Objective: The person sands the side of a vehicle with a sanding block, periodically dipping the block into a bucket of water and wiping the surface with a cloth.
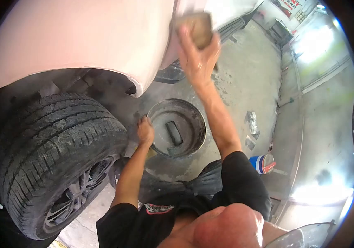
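Observation:
My right hand (196, 60) is raised against the pale car body (102, 33), its fingers closed on a tan, blocky sponge (201, 29), slightly blurred. The sponge overlaps the panel's edge in this view. Lower down, my left hand (145, 131) grips the left rim of a round, dirty bucket (201, 138) on the floor. A dark rectangular block (174, 133) lies inside the bucket.
A large tyre (61, 136) with a spoked wheel fills the left side, beneath the wheel arch. To the right, a blue and white tub (262, 164) stands near the wall (321, 103). Scraps (252, 124) lie on the grey floor (247, 78).

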The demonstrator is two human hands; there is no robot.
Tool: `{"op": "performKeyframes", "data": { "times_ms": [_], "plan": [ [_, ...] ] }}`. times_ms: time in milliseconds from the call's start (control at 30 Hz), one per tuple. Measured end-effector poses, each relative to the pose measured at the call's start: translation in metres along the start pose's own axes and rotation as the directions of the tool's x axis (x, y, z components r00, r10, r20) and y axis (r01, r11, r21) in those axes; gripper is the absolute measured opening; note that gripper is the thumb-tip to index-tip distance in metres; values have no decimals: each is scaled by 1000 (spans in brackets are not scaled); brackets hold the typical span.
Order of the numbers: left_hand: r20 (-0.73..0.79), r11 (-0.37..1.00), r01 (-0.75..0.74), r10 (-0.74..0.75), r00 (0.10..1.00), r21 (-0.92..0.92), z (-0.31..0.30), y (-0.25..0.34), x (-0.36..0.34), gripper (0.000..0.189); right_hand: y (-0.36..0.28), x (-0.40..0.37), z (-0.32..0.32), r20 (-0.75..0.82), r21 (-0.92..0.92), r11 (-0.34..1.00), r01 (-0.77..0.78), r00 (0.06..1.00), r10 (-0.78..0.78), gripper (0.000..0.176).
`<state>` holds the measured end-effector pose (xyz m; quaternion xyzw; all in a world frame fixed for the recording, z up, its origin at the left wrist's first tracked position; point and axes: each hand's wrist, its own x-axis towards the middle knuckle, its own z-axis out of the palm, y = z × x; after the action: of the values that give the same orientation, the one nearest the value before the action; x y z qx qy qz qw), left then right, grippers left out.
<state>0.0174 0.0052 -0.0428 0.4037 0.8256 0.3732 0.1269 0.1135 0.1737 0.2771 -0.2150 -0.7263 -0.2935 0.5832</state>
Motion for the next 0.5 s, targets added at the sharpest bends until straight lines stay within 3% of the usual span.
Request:
{"op": "performKeyframes", "data": {
  "times_ms": [133,233,300,400,500],
  "plan": [
    [76,1000,-11,9,997,28,-3,-8,2,33,-1,-18,1,-11,3,1000,-21,1000,21,57],
    [113,998,41,-46,992,49,6,-4,4,33,-6,75,-9,-47,24,999,-36,998,37,57],
    [140,995,89,-96,985,54,-8,6,1,34,-2,54,-4,-27,71,997,-35,999,37,57],
    [28,1000,-27,27,999,-12,18,-18,6,35,1,-40,2,77,157,986,-56,996,44,57],
    [87,1000,12,-13,996,7,-4,-1,2,34,2,-11,-5,26,24,1000,4,1000,-4,58]
  ]
}}
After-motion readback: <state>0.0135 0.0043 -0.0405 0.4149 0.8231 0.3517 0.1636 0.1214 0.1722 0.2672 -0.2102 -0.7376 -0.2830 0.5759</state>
